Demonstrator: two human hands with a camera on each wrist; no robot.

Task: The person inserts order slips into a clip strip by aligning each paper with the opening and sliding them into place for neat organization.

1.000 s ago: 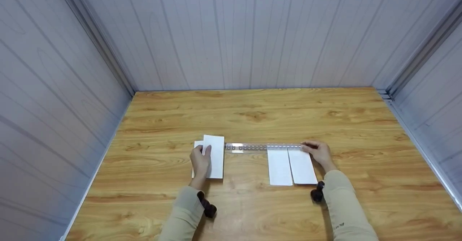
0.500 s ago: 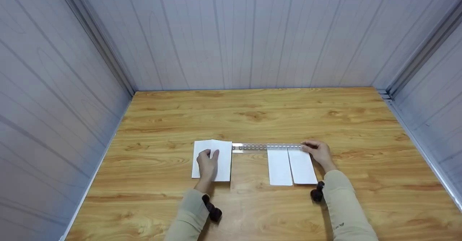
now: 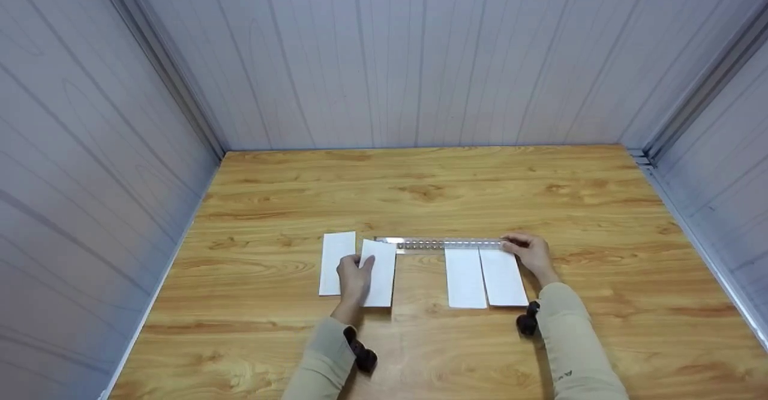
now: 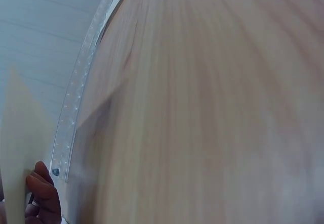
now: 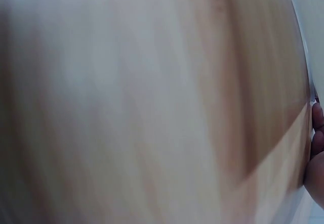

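My left hand (image 3: 355, 280) pinches a white paper card (image 3: 379, 274) between thumb and fingers; the card overlaps the left part of a clear plastic ruler (image 3: 420, 244) with a row of round marks. In the left wrist view, the fingers (image 4: 43, 191) grip the card (image 4: 20, 143) on edge above the table, beside the ruler (image 4: 71, 102). Thumb and fingers of my right hand (image 3: 531, 255) hold the ruler's right end. Two more white cards (image 3: 465, 277) lie side by side, their top edges at the ruler. In the right wrist view, only fingertips (image 5: 317, 133) show at the right edge.
Left of the held card lies another white card (image 3: 336, 265). The wood-grain table (image 3: 420, 190) meets a pale panel wall (image 3: 390, 58) at the back, with side walls left and right. A dark camera (image 3: 365, 361) sits on the left wrist.
My left hand has moved right and slightly toward me with its card, sliding off the card beneath, which now shows whole beside it. The right hand and the ruler have stayed still.
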